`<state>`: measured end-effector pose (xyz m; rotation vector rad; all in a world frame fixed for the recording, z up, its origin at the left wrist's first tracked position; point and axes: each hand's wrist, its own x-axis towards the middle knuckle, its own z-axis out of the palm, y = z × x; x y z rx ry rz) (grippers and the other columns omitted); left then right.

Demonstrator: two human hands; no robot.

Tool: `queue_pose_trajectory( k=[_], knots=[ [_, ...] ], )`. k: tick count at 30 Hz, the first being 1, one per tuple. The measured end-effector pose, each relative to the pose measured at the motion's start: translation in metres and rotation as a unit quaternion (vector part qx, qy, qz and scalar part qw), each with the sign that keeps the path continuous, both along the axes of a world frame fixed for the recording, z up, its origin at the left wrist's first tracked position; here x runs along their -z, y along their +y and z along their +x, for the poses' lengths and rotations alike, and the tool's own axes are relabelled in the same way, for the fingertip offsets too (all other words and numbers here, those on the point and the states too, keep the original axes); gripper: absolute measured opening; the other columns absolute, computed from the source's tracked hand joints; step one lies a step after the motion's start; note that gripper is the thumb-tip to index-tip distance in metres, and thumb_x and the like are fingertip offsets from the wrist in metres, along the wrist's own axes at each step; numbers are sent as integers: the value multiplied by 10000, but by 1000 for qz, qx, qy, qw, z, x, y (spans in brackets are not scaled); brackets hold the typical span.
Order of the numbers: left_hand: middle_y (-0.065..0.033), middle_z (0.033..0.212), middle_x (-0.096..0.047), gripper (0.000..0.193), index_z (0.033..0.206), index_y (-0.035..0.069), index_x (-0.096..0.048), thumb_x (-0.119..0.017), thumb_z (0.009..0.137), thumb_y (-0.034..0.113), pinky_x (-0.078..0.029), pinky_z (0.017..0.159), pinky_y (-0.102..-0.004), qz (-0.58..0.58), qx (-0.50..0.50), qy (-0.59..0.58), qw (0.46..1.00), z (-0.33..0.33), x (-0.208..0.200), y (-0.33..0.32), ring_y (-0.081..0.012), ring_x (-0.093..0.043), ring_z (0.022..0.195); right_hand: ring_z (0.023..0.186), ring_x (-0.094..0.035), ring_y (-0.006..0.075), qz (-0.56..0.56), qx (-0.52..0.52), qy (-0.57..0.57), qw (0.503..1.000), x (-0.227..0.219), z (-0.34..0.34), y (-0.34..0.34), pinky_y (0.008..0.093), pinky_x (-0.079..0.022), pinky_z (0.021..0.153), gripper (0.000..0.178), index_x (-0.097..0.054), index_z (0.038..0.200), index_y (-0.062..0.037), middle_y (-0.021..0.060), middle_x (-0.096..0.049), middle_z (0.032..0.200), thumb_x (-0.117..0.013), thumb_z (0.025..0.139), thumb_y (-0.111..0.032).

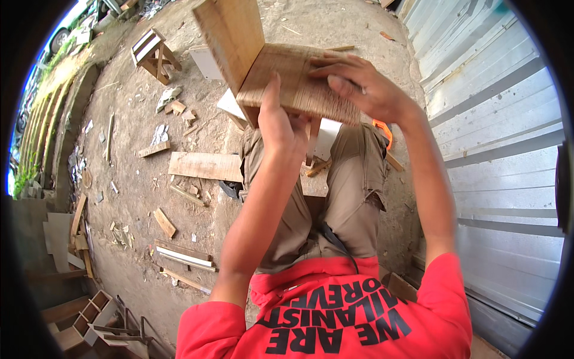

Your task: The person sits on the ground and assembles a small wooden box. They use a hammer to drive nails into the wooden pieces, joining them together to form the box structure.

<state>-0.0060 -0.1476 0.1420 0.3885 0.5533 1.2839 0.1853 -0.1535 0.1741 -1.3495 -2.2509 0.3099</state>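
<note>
A small wooden chair [287, 78] with a flat seat and an upright back board [230, 36] is held up above my knees. My left hand [282, 122] grips the near edge of the seat, its thumb on top and its other fingers underneath, mostly hidden. Over the right part of the seat lies my right hand [365, 87], slightly blurred, with its fingers stretched out across the wood. Below the seat a wooden leg [313, 140] shows in part. An orange curved piece [383, 133] peeks out beside my right knee; its kind is hard to make out.
A small wooden stool [154, 54] stands at the far left. A wide plank [205, 166] and several wood offcuts [164, 222] lie on the dirt floor to my left. Corrugated metal sheeting [496, 155] walls the right side. A compartmented wooden frame [89, 314] sits at the lower left.
</note>
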Motion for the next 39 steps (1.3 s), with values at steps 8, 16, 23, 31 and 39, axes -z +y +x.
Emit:
queue_pose_trajectory(
  k=[8, 16, 23, 31, 39],
  knots=[
    [-164, 1138, -507, 809, 1339, 0, -400, -692, 866, 587, -490, 940, -463, -35, 40, 42, 998, 17, -8, 51, -282, -554, 1078, 1285, -526, 317, -24, 17, -9, 1000, -20, -4, 13, 420, -412, 1091, 608, -569, 1370, -76, 160, -577, 1371, -722, 879, -399],
    [-205, 1120, -549, 920, 1322, -56, -409, -619, 844, 701, -533, 911, -469, 22, 111, 108, 988, 6, -5, 59, -307, -617, 1003, 1299, -504, 345, 67, 30, -46, 996, -6, -11, 13, 472, -395, 1114, 619, -549, 1409, -251, 124, -532, 1422, -747, 831, -349],
    [-64, 645, -622, 686, 896, 23, -685, -515, 918, 687, -526, 555, -245, 121, 84, 368, 918, -105, 24, 86, -190, -658, 599, 1268, -514, 386, 108, 49, -67, 991, -1, -18, -5, 464, -427, 1075, 657, -559, 1403, -255, 147, -551, 1400, -788, 793, -333],
    [-222, 1525, -359, 1157, 1535, -22, -215, -324, 826, 885, -346, 1124, -502, 368, 63, 497, 784, -90, 52, 148, -308, -376, 1398, 1285, -499, 369, 95, 37, -79, 992, -4, -30, -1, 452, -421, 1080, 647, -576, 1390, -262, 144, -551, 1403, -761, 797, -443],
    [-155, 1525, -397, 1157, 1558, 11, -206, -117, 821, 898, -321, 1147, -366, 333, 98, 235, 908, -43, 14, 118, -246, -404, 1382, 1259, -554, 305, 13, 17, 47, 999, -9, 5, 2, 372, -430, 1053, 603, -630, 1338, -151, 175, -580, 1367, -712, 851, -497]
  ],
)
